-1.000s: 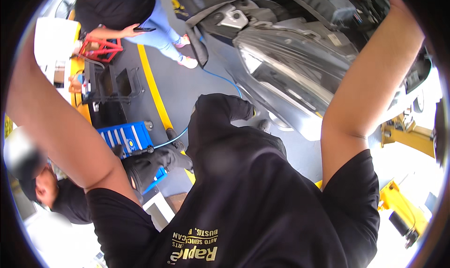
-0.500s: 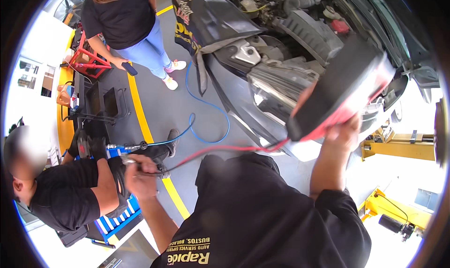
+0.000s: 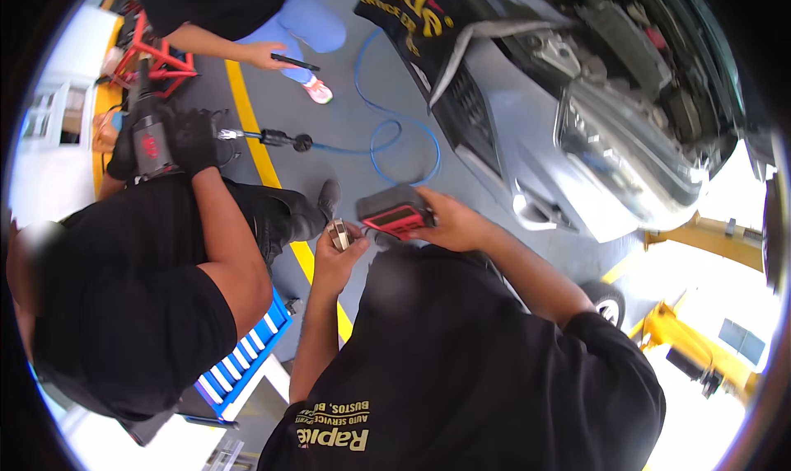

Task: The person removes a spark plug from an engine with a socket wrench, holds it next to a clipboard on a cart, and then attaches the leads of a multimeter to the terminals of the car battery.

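My right hand (image 3: 455,219) grips a red and black handheld tester (image 3: 397,210) from its right side, in front of my chest. Close by on the left, my left hand (image 3: 333,262) is closed around a metal clamp (image 3: 339,234), its jaws pointing up between thumb and fingers. A short stretch of dark cable shows between the clamp and the tester; the rest is hidden behind my hands. Both things are held in the air, clear of the car.
A silver car (image 3: 535,141) with its hood up stands ahead right, a black fender cover (image 3: 412,18) on it. At left, a gloved co-worker holds an air tool (image 3: 152,141) on a blue hose (image 3: 371,100). Another person holds a phone (image 3: 295,62). A blue tool cart (image 3: 247,356) stands left.
The tester has come away from the car's front, down and left toward my chest. My two hands are now close together. The view has shifted, and the co-worker at left appears nearer.
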Tool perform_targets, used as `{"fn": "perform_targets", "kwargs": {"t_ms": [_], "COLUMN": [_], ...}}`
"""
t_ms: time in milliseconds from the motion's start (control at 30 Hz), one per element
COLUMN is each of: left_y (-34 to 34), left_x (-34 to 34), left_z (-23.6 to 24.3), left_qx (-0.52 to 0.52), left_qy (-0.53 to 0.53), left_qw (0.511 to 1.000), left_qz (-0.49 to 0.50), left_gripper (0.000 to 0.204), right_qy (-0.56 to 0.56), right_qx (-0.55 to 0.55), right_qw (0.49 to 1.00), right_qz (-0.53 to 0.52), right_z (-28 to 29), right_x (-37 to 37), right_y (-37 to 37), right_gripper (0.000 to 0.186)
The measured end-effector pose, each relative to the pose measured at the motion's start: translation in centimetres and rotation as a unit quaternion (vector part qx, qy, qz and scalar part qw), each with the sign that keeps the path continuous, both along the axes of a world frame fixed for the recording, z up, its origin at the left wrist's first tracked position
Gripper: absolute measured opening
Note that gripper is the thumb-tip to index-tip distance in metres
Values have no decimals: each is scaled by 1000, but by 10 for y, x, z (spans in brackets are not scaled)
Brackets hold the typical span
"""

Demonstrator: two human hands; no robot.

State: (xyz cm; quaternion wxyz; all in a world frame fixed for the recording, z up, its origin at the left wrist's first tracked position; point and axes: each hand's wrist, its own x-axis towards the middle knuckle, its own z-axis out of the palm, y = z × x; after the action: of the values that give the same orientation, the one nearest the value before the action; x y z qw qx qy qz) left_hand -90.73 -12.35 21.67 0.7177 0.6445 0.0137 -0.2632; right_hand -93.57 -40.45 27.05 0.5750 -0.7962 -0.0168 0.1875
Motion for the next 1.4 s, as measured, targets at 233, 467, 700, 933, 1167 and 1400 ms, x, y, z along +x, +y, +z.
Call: {"fn": "perform_targets", "kwargs": {"t_ms": [233, 467, 700, 933, 1167, 1400], "left_y": [20, 50, 113, 164, 213, 279], "left_x": [33, 69, 92, 107, 154, 200], "left_z": [15, 20, 22, -14, -71, -145], "left_qx": [-18, 36, 87, 5, -49, 27], "left_qy": [-33, -16, -4, -10, 18, 67], "left_qw": [998, 999, 993, 999, 997, 993], "left_qz": [-51, -12, 76, 36, -62, -96], "left_gripper": [44, 41, 54, 62, 51, 40], "right_qy": [-20, -50, 56, -49, 21, 112], "right_qx": [64, 136, 289, 275, 80, -83], "right_qw": [998, 989, 951, 958, 992, 986], "right_qz": [-6, 19, 90, 67, -94, -96], "right_z": [-25, -37, -42, -91, -104, -147], "right_x": [21, 72, 127, 133, 85, 1], "right_y": [67, 95, 149, 211, 249, 306], "right_gripper": [73, 76, 79, 93, 93, 73]}}
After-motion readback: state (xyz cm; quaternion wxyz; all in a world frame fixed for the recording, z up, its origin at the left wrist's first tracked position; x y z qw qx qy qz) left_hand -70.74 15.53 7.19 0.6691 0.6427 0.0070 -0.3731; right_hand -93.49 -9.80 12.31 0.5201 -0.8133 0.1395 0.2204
